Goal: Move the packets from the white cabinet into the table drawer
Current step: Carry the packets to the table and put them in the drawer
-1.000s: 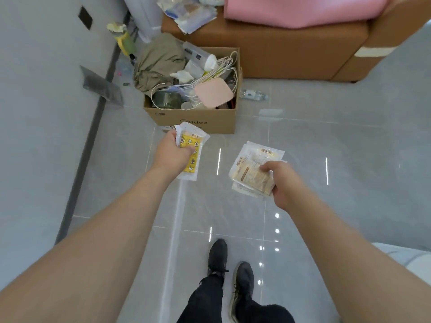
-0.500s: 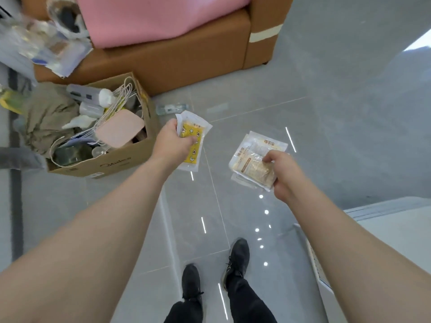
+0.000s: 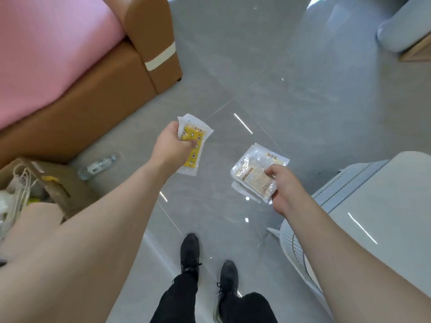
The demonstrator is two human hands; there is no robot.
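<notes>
the person stands on a grey tiled floor (image 3: 268, 73) with both arms stretched forward and the hands well apart. the left hand (image 3: 171, 148) grips a yellow packet (image 3: 194, 145) in clear wrap, fingers curled round its upper half; the packet's long axis runs from the upper left down toward the person, nearly upright in the view, with its lower end hanging free below the fist. the right hand (image 3: 283, 186) pinches a stack of clear packets (image 3: 255, 173) with beige contents, thumb on top; the stack's long axis slants from the upper right down to the lower left corner by the thumb. a brown sofa (image 3: 112, 89) with a pink cover (image 3: 46, 54) sits to the left, a cardboard box (image 3: 58, 185) and a plastic bottle (image 3: 96, 166) beside it. a white table (image 3: 384, 217) edges in on the right. black shoes (image 3: 190, 251) show below.
</notes>
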